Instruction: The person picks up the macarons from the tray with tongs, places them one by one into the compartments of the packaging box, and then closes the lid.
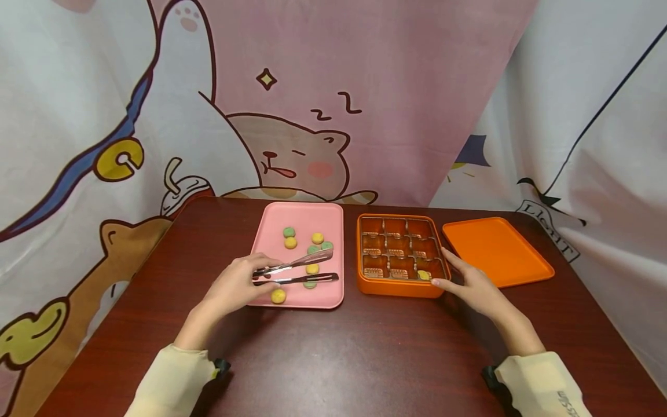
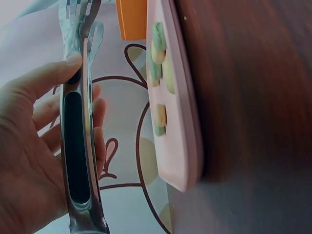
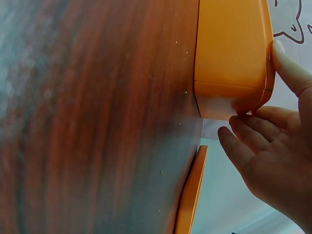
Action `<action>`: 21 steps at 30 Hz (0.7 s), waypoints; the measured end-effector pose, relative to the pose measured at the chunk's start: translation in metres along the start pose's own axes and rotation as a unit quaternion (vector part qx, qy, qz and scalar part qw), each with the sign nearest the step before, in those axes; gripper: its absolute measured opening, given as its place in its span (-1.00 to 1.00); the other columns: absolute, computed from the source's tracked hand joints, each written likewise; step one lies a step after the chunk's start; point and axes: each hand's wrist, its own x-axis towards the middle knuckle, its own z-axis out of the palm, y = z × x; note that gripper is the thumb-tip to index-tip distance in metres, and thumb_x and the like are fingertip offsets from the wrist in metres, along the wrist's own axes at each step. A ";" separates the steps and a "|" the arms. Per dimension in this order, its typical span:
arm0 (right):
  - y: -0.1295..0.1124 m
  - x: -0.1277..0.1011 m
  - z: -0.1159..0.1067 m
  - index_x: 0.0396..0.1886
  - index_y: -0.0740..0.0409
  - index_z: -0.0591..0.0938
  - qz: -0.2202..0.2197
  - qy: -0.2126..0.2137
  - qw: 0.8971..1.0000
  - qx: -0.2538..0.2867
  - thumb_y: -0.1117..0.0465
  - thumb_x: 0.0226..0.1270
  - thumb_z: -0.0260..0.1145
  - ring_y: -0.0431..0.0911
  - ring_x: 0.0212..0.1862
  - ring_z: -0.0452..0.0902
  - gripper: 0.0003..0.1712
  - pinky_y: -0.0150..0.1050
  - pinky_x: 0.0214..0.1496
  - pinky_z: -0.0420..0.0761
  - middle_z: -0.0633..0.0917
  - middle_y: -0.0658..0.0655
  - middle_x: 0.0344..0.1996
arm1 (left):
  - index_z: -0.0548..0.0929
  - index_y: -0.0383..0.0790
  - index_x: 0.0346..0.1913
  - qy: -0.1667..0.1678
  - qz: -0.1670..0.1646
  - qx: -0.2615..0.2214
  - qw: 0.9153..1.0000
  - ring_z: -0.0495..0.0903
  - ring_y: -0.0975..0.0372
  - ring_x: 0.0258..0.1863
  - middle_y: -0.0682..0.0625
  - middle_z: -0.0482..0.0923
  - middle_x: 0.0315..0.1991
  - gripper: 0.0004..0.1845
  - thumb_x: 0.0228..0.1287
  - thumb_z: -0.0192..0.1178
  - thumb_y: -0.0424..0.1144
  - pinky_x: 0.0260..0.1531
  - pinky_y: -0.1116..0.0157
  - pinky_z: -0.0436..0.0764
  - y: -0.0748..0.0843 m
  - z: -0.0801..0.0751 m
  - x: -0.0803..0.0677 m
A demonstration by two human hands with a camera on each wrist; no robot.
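Head view: bright, even, soft light from above/front; only faint shadows under the forearms on the dark reddish-brown wooden bench (image 1: pixel 333 359). Mild sheen on bench near its front edge, no hard glare. Wide-angle lens bends the bench edges & the cartoon-printed cloth backdrop (image 1: pixel 333 87) toward the corners. Focus decent overall.

Wrist views: close-up, softer. Near part of bench blurred w/ pale grey haze. Shiny metal tongs w/ black grip inset (image 2: pixel 78 146) show bright reflections. Glossy orange plastic box (image 3: pixel 231 46) lit evenly, slight sheen.

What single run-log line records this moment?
left hand: holds tongs over pink tray | right hand: steadies orange box | lid: off
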 end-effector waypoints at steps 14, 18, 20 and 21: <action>-0.002 0.000 -0.001 0.61 0.16 -0.02 -0.001 -0.003 1.000 0.005 -0.16 0.37 0.30 0.48 0.45 0.10 0.05 0.44 0.34 0.19 0.12 0.47 0.52 | 0.74 -0.07 0.02 0.010 0.005 0.009 1.000 0.50 0.25 -0.37 0.03 0.66 -0.27 -0.62 0.09 0.47 -0.30 -0.38 0.41 0.44 -0.024 -0.009 -0.023; -0.001 0.001 0.000 0.62 0.14 -0.03 -0.001 -0.002 1.000 0.004 -0.16 0.37 0.29 0.48 0.45 0.10 0.05 0.44 0.34 0.19 0.12 0.49 0.51 | 0.74 -0.08 0.01 0.019 0.010 0.020 1.000 0.52 0.27 -0.34 0.06 0.69 -0.24 -0.63 0.08 0.47 -0.30 -0.33 0.38 0.47 -0.032 -0.012 -0.030; 0.000 0.001 0.001 0.62 0.15 -0.03 -0.001 -0.002 1.000 0.003 -0.16 0.38 0.29 0.48 0.45 0.10 0.05 0.44 0.34 0.20 0.13 0.49 0.51 | 0.74 -0.09 0.01 0.020 0.008 0.027 0.999 0.54 0.26 -0.32 0.06 0.70 -0.21 -0.63 0.08 0.47 -0.29 -0.30 0.36 0.49 -0.035 -0.013 -0.034; 0.000 0.001 0.001 0.62 0.15 -0.03 -0.001 -0.001 1.000 0.003 -0.16 0.38 0.29 0.48 0.45 0.10 0.05 0.44 0.34 0.19 0.13 0.49 0.51 | 0.74 -0.10 0.02 0.018 0.006 0.030 0.999 0.54 0.26 -0.32 0.06 0.70 -0.21 -0.63 0.09 0.47 -0.28 -0.29 0.35 0.49 -0.037 -0.014 -0.035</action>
